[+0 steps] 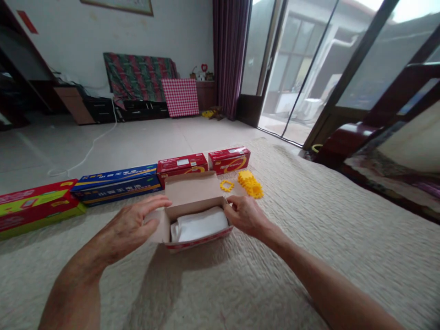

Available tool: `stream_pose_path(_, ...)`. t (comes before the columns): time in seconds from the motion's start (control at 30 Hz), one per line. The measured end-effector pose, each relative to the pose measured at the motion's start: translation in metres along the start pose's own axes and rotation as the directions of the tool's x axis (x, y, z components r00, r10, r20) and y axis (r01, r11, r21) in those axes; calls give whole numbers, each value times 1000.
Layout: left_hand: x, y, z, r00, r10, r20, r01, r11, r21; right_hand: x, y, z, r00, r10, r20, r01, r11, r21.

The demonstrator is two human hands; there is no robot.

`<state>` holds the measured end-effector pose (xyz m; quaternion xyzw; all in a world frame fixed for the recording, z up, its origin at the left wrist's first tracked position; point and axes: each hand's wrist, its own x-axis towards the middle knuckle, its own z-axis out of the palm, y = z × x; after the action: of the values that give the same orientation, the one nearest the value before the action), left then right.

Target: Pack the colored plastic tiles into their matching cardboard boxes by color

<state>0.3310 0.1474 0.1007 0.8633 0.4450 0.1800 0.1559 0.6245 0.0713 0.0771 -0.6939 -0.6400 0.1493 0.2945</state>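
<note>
The open carton (201,243) sits between the two hands on a cream quilted bedspread (326,220), its lid (192,187) raised along the far edge and its left flap (158,234) folded outward; the left hand (132,224) has its thumb against that flap, though I cannot tell whether it pinches it; the right hand (247,214) grasps the carton's right end, fingers curled at the rim; the bedspread spreads broadly rightward to a curved edge, and in front of the carton toward the viewer, while a row of boxes borders the far side; that row counts four: one red-and-green box (37,204), one blue box (118,185) and two red boxes (182,163); one white packet (202,224) lies inside the carton; one yellow square frame (222,185) rests just beside one yellow stack (250,184), its pieces too blurred to count.
</note>
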Motion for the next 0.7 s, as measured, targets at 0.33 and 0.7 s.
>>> stream_pose_path(0.33, 5, -5, 6, 998, 28, 61, -24, 998, -57, 4, 14, 12, 991, -53, 121, 22, 971, 239)
stream_pose_path(0.7, 0, -5, 1, 998, 22, 61, -15, 995, -100, 95, 46, 5, 993, -108, 47, 117, 946, -302)
